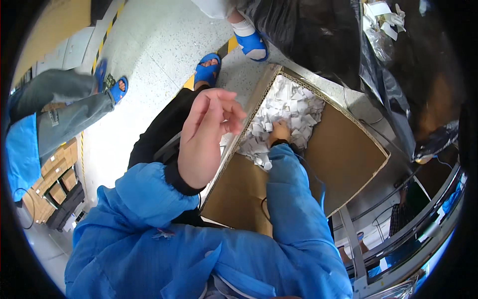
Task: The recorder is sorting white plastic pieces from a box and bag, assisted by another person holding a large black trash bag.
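Inside the cardboard box (348,149), the right hand (281,132) is touching white pieces (296,102), its grip unclear; the left hand (201,144) is hovering nearby, fingers loosely parted.

L hand (201,139) raised approx. mid-view, fingers (224,93) loosely bent w/ tips to the R; L arm (149,192) bent at elbow. R arm (291,194) reaching fwd & down, nearly str.; R hand (281,132) lower & farther out, its fingers partly hidden, grip unclear.
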Demonstrator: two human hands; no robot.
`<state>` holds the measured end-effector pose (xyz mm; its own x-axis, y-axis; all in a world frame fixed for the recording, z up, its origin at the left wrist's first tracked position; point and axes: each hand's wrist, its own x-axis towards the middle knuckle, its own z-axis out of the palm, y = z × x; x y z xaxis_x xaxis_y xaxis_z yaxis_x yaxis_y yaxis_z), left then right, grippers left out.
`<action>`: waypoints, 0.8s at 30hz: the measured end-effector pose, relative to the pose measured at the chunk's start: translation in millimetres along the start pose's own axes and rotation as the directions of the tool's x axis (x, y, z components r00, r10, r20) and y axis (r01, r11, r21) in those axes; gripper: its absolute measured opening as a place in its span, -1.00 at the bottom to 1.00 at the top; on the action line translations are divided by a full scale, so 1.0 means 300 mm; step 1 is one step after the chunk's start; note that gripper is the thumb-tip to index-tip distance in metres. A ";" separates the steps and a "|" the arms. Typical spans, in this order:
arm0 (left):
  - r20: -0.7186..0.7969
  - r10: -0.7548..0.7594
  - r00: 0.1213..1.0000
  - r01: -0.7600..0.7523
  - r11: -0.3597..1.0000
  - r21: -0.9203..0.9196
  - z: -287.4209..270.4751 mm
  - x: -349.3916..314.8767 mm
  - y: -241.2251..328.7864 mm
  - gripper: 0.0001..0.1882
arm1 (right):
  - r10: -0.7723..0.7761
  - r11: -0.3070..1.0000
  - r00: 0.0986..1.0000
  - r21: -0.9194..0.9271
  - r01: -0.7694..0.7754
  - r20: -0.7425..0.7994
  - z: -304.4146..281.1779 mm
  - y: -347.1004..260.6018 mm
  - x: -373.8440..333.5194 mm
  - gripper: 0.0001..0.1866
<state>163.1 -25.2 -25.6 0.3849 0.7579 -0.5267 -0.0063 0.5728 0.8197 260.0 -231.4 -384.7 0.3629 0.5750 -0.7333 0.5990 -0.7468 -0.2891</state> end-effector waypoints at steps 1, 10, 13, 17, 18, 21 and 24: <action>-0.004 -0.014 1.000 0.014 1.000 -0.012 0.001 -0.004 -0.005 -0.69 | 0.007 1.000 1.000 -0.003 -0.007 -0.007 -0.003 0.032 0.001 -0.71; -0.010 0.093 0.996 -0.093 0.993 -0.072 -0.001 0.032 -0.037 -0.69 | -0.093 0.436 0.995 0.900 0.008 0.036 -0.507 0.026 -0.222 -0.73; 0.005 0.149 0.989 -0.148 0.987 -0.066 0.019 0.047 -0.055 -0.72 | -0.100 0.148 0.995 0.989 0.005 0.010 -0.678 -0.062 -0.428 -0.74; 0.079 0.341 0.937 -0.348 0.932 0.099 0.037 0.031 -0.054 -0.70 | -0.206 0.065 0.971 0.988 0.138 -0.122 -0.775 -0.140 -0.630 -0.82; 0.110 0.385 0.916 -0.395 0.914 0.092 0.042 0.022 -0.052 -0.74 | -0.246 0.067 0.954 0.979 0.192 -0.170 -0.791 -0.148 -0.661 -0.84; 0.252 0.539 0.803 -0.577 0.809 0.109 0.048 -0.040 -0.034 -0.79 | -0.241 0.033 0.932 0.958 0.286 -0.270 -0.886 -0.189 -0.794 -0.85; 0.499 0.426 0.755 -0.503 0.864 0.023 0.109 -0.182 0.049 -0.65 | -0.226 -0.012 0.927 0.953 0.303 -0.298 -1.018 -0.223 -0.878 -0.87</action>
<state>172.3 -68.3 22.5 0.7484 0.6602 0.0637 -0.1776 0.1069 0.9783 342.3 -230.7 15.8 0.4140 0.8016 -0.4313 -0.5772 -0.1353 -0.8054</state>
